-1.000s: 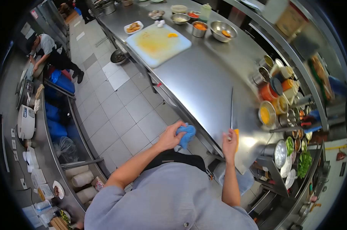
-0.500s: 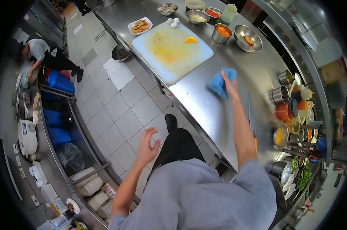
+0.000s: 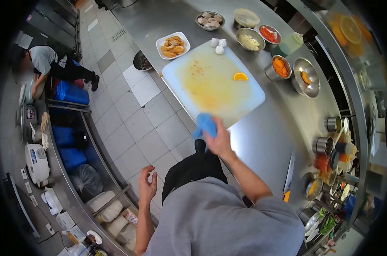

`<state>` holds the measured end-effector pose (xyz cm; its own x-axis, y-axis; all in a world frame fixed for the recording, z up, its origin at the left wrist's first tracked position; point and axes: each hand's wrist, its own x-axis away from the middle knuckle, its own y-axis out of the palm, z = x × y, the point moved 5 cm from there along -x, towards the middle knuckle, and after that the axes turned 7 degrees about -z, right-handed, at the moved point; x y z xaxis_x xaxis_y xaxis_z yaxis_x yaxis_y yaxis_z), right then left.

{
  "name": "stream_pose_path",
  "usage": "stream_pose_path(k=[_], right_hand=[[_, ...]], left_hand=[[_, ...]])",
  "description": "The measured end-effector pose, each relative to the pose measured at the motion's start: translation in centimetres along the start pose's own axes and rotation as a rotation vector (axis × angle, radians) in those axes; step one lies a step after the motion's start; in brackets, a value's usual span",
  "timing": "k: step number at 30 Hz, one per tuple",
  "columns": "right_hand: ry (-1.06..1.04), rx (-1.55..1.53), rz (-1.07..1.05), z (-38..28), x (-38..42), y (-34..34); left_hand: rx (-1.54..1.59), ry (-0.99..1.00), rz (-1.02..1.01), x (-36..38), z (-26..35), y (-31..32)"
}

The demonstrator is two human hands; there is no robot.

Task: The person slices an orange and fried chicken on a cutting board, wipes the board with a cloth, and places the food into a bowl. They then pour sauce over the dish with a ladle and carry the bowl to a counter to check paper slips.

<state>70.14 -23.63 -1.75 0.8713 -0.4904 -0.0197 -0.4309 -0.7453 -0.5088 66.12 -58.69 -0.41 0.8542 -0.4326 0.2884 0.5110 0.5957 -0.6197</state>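
My right hand (image 3: 219,138) grips a blue cloth (image 3: 205,126) at the near corner of the cutting board (image 3: 219,96), by the counter's edge. Yellow-orange stains mark the white board. An orange wedge (image 3: 240,77) and some small white pieces (image 3: 219,46) lie on it. Over the tiled floor, my left hand (image 3: 147,184) hangs with fingers loosely curled and apart, holding nothing. A white dish of browned food (image 3: 173,46) stands beside the board's far left corner.
Metal bowls of food (image 3: 249,39) and a squeeze bottle (image 3: 292,43) stand beyond the board. A knife (image 3: 289,173) lies at the right. Pots and sauces (image 3: 323,145) line the far right. Another person (image 3: 44,62) bends over the left counter (image 3: 67,179).
My right hand has moved the cloth left from the bare steel to the board's near corner. My left hand has dropped lower and left. The view has shifted, so the board appears farther right.
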Motion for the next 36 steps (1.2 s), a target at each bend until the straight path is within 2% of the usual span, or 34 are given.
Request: stream_pose_path(k=[3,5,7,10,13,15,17,19,22,24,26,28,30,31,33,34,35,36], right_hand=[[-0.041,0.010,0.284,0.2,-10.7,-3.8],[-0.040,0.276,0.431,1.2,-16.8,-5.4],[0.067,0.390,0.441,2.9,-21.5,-5.7],[0.363,0.555,0.221,5.7,-25.8,-3.4],[0.283,0.608,0.239,4.6,-25.5,-0.2],[0.163,0.649,0.171,2.8,-23.3,4.8],[-0.012,0.324,0.022,0.7,-20.1,10.7],[0.146,0.237,-0.185,-2.9,-18.2,13.6],[0.067,0.037,0.144,-3.1,-19.1,12.5],[0.101,0.122,0.226,-3.1,-22.5,8.6],[0.134,0.327,0.217,-3.4,-27.1,4.7],[-0.052,0.533,0.228,2.6,-32.2,3.7],[0.108,0.553,0.205,2.7,-32.0,4.4],[0.195,0.557,0.201,2.4,-31.6,5.0],[0.240,0.473,0.116,0.5,-28.3,8.3],[0.127,0.437,0.156,-0.1,-26.1,11.1],[0.174,0.308,0.052,-2.9,-23.7,14.1],[0.181,0.240,-0.108,-2.5,-21.9,18.2]], left_hand=[[-0.069,0.048,-0.051,-2.1,-0.2,-1.1],[-0.126,0.106,-0.096,-3.1,-0.9,-1.7],[-0.119,0.094,-0.100,-3.8,-1.5,-2.7],[-0.089,0.042,-0.114,-4.7,-2.9,-4.1],[-0.058,-0.005,-0.118,-5.2,-5.4,-5.4],[-0.059,0.003,-0.135,-6.5,-7.1,-6.9],[-0.056,0.023,-0.150,-7.8,-8.5,-8.0],[-0.014,0.031,-0.156,-9.6,-10.0,-10.0],[-0.040,0.055,-0.130,-11.8,-12.1,-13.8],[-0.049,0.039,-0.113,-12.6,-13.2,-16.2],[-0.085,0.036,-0.109,-13.1,-14.4,-17.8],[-0.096,-0.004,-0.167,-12.8,-15.2,-18.6],[-0.092,-0.013,-0.204,-12.1,-15.9,-18.9],[-0.089,0.004,-0.217,-11.7,-16.4,-19.0],[-0.056,0.033,-0.205,-11.4,-17.9,-19.0],[-0.029,0.043,-0.186,-11.5,-18.8,-18.8],[0.003,0.049,-0.168,-11.6,-19.0,-18.6],[0.085,-0.074,-0.216,-12.0,-18.9,-18.5]])
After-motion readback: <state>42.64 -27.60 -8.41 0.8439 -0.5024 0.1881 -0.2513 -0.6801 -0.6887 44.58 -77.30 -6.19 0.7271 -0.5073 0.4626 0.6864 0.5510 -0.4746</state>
